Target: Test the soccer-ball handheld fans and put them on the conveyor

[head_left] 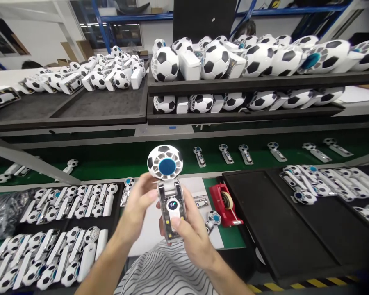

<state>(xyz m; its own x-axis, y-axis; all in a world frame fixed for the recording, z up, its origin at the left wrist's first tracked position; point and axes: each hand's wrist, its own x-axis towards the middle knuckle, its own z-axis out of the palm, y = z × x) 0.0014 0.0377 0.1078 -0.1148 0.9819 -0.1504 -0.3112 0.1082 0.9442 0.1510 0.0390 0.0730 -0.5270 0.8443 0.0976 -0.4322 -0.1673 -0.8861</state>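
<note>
A handheld fan with a football-patterned head and blue centre [167, 166] is upright before my chest. Its clear body carries a small round display that is lit. My right hand [192, 229] is wrapped round the body, thumb pressing on the front below the display. At the neck, my left hand [140, 203] grips the fan from the left side; its fingertips are partly hidden behind it. Beneath my hands lies a white sheet [144, 229] on the green bench. Another fan [214, 218] rests on it, right of my right hand.
A red tape dispenser [224, 205] stands right of the sheet, beside a black tray [255, 192] with fans at its far side. Trays of similar fans [74, 209] fill the left. Shelves ahead hold more fans [215, 61], and several lie along the green belt [209, 164].
</note>
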